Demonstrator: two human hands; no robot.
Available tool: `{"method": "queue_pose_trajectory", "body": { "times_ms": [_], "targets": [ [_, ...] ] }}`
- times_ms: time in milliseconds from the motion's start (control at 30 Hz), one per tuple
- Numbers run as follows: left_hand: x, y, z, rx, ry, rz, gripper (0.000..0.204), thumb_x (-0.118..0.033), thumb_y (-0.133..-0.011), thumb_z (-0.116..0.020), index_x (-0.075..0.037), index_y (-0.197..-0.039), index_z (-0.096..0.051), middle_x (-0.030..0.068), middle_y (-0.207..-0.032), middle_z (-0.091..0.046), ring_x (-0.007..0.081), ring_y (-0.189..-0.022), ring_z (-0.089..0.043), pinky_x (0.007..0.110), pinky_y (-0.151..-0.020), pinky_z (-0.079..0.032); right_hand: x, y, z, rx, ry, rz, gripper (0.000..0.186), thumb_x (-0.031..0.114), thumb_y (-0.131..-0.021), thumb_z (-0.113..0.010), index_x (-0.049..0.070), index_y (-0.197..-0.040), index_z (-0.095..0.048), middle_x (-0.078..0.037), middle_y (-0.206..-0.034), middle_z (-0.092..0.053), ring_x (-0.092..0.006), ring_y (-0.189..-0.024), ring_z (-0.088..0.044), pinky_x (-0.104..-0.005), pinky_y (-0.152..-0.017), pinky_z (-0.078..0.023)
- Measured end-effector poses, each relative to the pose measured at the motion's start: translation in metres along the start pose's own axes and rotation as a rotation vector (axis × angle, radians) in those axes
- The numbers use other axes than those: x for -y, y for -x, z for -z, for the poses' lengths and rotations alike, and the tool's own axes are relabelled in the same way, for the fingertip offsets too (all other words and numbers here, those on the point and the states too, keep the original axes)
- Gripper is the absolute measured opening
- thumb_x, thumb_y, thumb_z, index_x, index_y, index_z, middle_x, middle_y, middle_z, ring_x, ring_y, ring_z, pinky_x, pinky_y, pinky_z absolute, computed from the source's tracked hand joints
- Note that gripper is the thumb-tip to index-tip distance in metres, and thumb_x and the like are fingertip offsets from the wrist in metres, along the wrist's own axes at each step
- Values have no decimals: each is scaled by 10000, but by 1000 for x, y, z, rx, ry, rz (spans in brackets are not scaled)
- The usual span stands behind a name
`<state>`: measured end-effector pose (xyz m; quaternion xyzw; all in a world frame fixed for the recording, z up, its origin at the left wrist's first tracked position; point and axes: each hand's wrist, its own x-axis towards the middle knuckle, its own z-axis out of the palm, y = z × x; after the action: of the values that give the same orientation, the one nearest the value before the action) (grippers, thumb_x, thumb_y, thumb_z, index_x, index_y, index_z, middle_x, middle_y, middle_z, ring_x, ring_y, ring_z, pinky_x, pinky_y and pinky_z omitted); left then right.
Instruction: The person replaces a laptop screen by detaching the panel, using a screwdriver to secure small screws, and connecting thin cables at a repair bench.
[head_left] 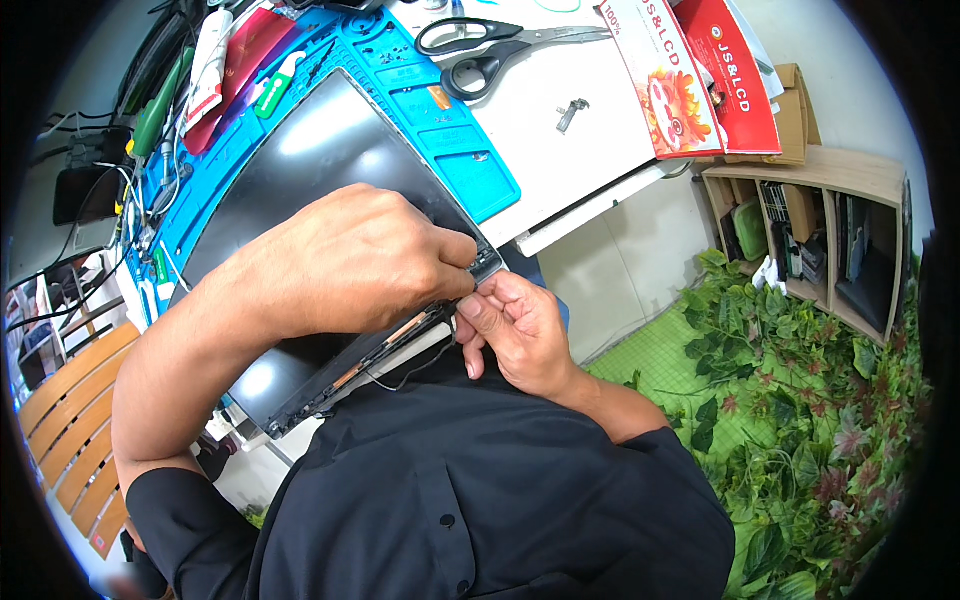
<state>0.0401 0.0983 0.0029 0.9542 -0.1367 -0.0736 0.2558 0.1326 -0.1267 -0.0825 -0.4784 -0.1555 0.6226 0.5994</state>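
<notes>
A dark, glossy laptop screen (310, 150) lies tilted in front of me, its near edge close to my body. My left hand (370, 260) reaches across it with fingers curled down at the near right corner; what they pinch is hidden. My right hand (520, 335) has thumb and fingers closed on that same corner from the right. Along the near edge runs a dark strip with copper-coloured pieces (385, 347). A thin black cable (415, 372) hangs in a loop below it.
Under the screen is a blue work mat (465, 175) on a white table (545, 170). Beyond lie black-handled scissors (490, 45), a small dark metal part (571, 115) and red-and-white boxes (690, 90). At right stand a wooden shelf (800, 170) and leafy plants (790, 400); a slatted wooden seat (80, 430) is at left.
</notes>
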Motion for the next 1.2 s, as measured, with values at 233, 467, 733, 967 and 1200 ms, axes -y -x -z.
{"method": "queue_pose_trajectory", "body": {
  "times_ms": [233, 467, 733, 967, 1200],
  "targets": [
    [-1, 0, -1, 1, 26, 15, 206, -138, -808, -772, -98, -1010, -777, 25, -774, -561, 210, -659, -666, 392, -520, -487, 1, -1, 1, 7, 8, -1, 187, 123, -1107, -603, -54, -1048, -584, -133, -830, -682, -168, -543, -645, -275, -495, -520],
    [-3, 1, 2, 5, 19, 30, 210, -148, -818, -788, -115, -1025, -789, 23, -773, -568, 223, -655, -668, 393, -531, -488, 1, -1, 3, 28, -9, -4, 197, 130, -1093, -628, -62, -1088, -582, -138, -873, -683, -167, -558, -652, -270, -506, -528],
    [-1, 1, 2, 10, 36, 43, 224, -165, -790, -822, -131, -1009, -792, 28, -781, -572, 245, -658, -668, 409, -544, -483, 9, -2, -3, 34, -6, -19, 235, 130, -1073, -659, -72, -1176, -595, -127, -912, -679, -139, -582, -636, -262, -521, -529],
    [-1, 0, -1, -229, 232, 209, 151, -100, -746, -832, -70, -872, -755, 65, -763, -658, 292, -676, -679, 415, -578, -498, 11, -1, -5, 27, -33, -27, 233, 126, -1079, -648, -68, -1201, -605, -112, -941, -682, -119, -594, -623, -253, -519, -533],
    [-16, -11, -1, -101, 389, 600, 176, -116, -752, -839, 1, -782, -711, 141, -639, -658, 271, -577, -661, 379, -558, -477, 5, -1, 1, 51, -27, -54, 260, 137, -1081, -652, -67, -1231, -592, -110, -980, -679, -105, -618, -618, -247, -525, -536]
  ]
}}
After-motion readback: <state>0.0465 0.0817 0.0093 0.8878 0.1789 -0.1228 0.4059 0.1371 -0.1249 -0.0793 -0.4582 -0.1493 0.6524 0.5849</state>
